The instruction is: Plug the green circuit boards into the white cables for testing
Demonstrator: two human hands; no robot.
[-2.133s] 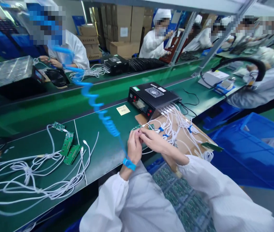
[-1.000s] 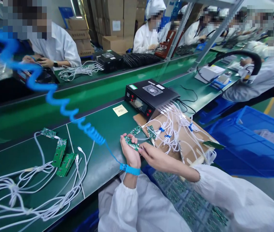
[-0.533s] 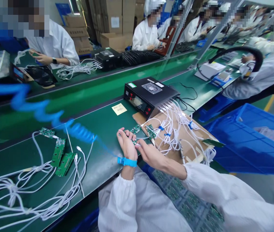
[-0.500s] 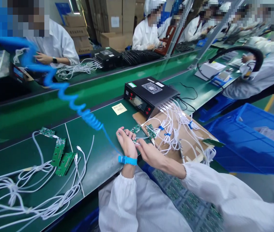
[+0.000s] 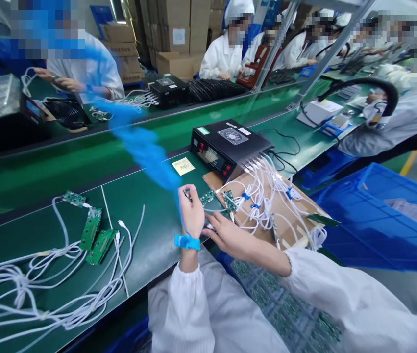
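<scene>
Since the earlier frame, the left grip (image 5: 193, 215) had rolled more upright and curled its fingers. The right grip (image 5: 227, 236) had loosened its thumb and fingers near the left palm's edge, and the blue coiled cord (image 5: 144, 154) had swung into a blur.

Left grip: closed, apparently around a held circuit board (image 5: 187, 195); only a dark sliver showed between the fingers. Right grip: narrow, a small pale piece (image 5: 208, 226) between thumb and fingers; could not tell whether it was pinched. The turn hid most of the held board, so any join with a plug could not be confirmed.

Just beside the grips lay two loose boards (image 5: 208, 197), by the near side of the black box (image 5: 230, 147). White cables (image 5: 263, 196) ran from the box over a cardboard sheet (image 5: 292, 230). A yellow note (image 5: 183, 166) lay on the green counter (image 5: 149, 245). Well apart, on the wearer's left, were further green boards (image 5: 91, 228) and tangled white leads (image 5: 20, 284).
</scene>
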